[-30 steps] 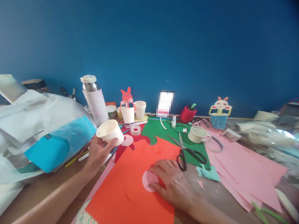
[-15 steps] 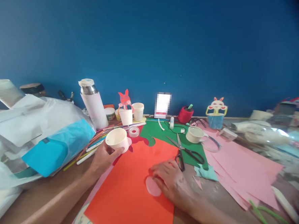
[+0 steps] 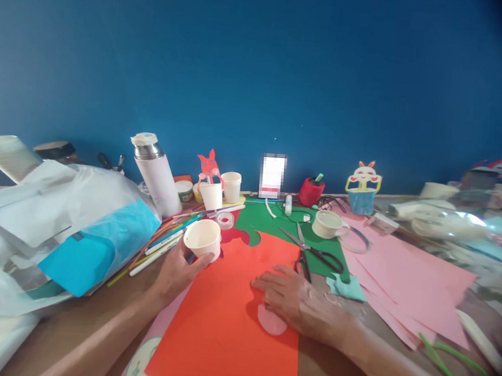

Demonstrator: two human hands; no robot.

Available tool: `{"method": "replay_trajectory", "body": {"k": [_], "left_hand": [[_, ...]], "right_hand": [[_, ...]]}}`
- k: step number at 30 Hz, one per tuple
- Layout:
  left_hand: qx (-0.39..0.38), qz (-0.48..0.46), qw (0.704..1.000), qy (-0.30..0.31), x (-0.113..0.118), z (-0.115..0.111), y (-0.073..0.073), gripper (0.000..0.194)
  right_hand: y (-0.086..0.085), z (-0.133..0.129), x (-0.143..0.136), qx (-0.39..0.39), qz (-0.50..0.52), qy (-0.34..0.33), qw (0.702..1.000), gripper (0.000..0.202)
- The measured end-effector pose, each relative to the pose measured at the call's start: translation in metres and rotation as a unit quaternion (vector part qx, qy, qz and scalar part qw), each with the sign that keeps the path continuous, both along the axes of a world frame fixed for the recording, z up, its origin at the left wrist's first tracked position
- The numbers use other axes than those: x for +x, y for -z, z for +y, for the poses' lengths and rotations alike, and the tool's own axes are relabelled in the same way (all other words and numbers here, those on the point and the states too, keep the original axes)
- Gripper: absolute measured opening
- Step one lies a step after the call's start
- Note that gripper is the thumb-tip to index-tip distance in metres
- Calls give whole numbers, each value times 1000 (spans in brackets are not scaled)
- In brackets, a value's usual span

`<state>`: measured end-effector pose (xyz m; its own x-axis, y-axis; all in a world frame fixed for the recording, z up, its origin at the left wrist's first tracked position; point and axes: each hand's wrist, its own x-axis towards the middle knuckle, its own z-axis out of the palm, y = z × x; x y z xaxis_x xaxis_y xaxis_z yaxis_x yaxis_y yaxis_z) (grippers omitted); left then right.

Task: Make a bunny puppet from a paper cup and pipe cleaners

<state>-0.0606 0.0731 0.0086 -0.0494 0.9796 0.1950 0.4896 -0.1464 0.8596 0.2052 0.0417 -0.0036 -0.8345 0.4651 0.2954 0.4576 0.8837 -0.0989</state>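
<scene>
A white paper cup point(image 3: 203, 239) is in my left hand point(image 3: 178, 271), its open mouth tilted up toward me. The thumb presses its near side while the other fingers go behind it, out of sight. Palm down, my right hand point(image 3: 289, 298) lies over an orange paper sheet point(image 3: 221, 322), fingers stretched out and a little bent. A pink paper circle point(image 3: 273, 321) rests on the sheet, partly covered by that hand. Just beyond the right fingers, black-handled scissors point(image 3: 310, 253) lie with parted blades on green paper point(image 3: 249, 213).
Behind stand a flask point(image 3: 158, 176), a red paper figure in a cup point(image 3: 211, 196), a tape roll point(image 3: 224, 220) and a mug point(image 3: 327, 224). Pink sheets point(image 3: 415, 283) spread at right. Left are pens point(image 3: 153, 258) and a plastic bag point(image 3: 13, 241). A blue cup point(image 3: 361, 201) holds another figure.
My left hand has brought the cup slightly right and toward me. The orange sheet and the pink circle have shifted right, with my right hand still over them.
</scene>
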Motion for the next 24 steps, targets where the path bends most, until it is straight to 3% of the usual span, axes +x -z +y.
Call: {"method": "replay_trajectory", "body": {"k": [6,10,17,24], "left_hand": [[-15,-47,999,2,3,0,-3,41],[-17,-43,999,-4,4,-2,-6,44],[-1,-17,1000,2,2,-1,-2,48],[5,-28,1000,-1,4,-3,0,49]], "right_hand": [[-18,0,13,-82,29,-25,996,25],[-16,-4,11,-115,78,30,990,16],[-21,-26,-15,-51,77,125,988,12],[-6,-22,-6,-37,7,49,998,18]]}}
